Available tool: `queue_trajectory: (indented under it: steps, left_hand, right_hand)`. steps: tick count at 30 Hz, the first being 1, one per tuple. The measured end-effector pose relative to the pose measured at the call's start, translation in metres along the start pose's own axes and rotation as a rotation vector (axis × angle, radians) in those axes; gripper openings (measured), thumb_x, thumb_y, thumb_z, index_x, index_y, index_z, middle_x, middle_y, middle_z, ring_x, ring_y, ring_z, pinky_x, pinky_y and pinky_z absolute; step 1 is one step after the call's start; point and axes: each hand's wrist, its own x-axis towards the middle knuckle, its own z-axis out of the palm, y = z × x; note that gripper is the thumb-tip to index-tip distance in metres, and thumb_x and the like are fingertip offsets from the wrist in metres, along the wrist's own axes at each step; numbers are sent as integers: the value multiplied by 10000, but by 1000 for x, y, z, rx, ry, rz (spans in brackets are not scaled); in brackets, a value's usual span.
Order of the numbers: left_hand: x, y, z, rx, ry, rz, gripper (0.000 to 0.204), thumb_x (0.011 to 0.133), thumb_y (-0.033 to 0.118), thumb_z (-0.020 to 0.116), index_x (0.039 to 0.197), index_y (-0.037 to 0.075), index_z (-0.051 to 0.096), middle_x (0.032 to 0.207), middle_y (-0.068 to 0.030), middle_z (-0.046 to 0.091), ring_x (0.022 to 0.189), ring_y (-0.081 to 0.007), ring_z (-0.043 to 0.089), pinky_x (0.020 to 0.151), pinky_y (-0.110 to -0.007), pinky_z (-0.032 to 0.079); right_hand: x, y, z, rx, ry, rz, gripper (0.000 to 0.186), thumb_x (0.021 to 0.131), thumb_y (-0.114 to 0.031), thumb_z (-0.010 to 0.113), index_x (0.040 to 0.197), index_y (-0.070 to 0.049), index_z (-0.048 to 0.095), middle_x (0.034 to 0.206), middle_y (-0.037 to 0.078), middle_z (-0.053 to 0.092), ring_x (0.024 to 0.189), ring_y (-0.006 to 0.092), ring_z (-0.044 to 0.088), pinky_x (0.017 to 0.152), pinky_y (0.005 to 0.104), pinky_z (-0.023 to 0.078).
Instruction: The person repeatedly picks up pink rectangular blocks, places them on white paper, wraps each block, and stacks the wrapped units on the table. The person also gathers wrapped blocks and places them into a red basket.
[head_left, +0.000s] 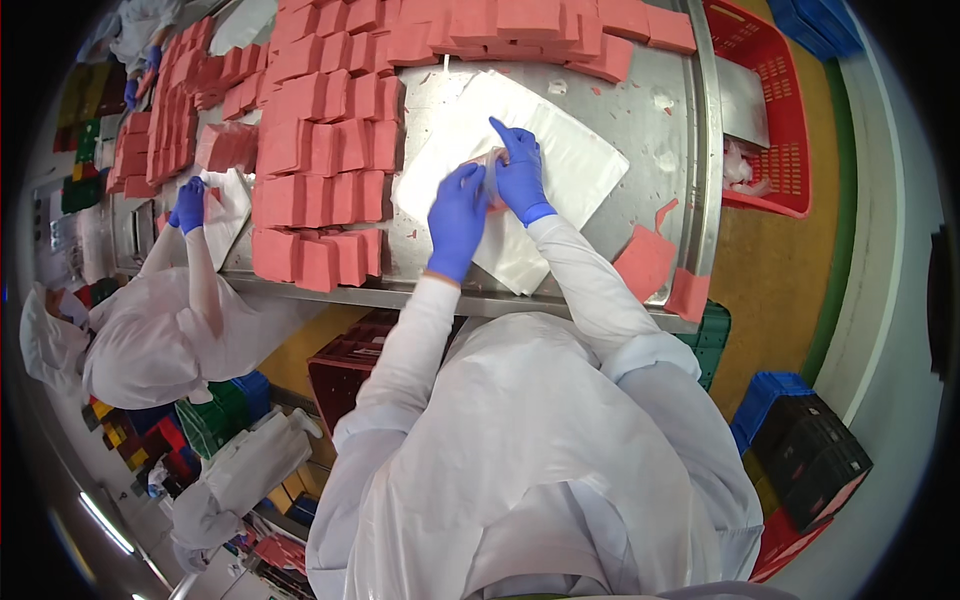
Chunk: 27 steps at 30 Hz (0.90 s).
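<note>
We see both blue-gloved hands meeting over a white sheet (560,150) spread on the steel table (640,110). Between them sits a pink block (493,178), mostly hidden and wrapped in clear film. Our left hand (457,218) curls against its side, and our right hand (518,172) grips it with the index finger raised. Stacked pink slabs (320,150) lie just to the left.
</note>
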Motion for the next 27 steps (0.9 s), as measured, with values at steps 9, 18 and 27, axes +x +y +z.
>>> queue_trajectory:
  steps: [9,18,27]
  left_hand:
    - [72,-16,-24,-354,-626,-54,783,664,253,807,1344,13,501,1163,-196,620,1074,-294,602,951,-350,461]
    - [314,32,33,-556,-243,-358,725,769,343,780,1318,-39,500,1190,-110,607,1071,-203,579,912,-302,459]
    - [180,56,10,-1343,-308,-186,338,885,158,677,1178,15,587,1081,-44,627,1014,-122,588,899,-256,464]
  right_hand:
    - [-7,-34,-57,-586,-472,-431,423,772,-75,587,1191,-24,562,1279,152,544,1267,340,450,1037,442,364]
    - [102,101,-193,-83,278,359,419,828,-246,660,1150,1,558,1063,243,636,990,400,613,849,455,483]
    - [50,-9,-144,175,238,-5,567,830,-271,733,1287,-25,503,1154,158,583,1035,249,596,858,372,492]
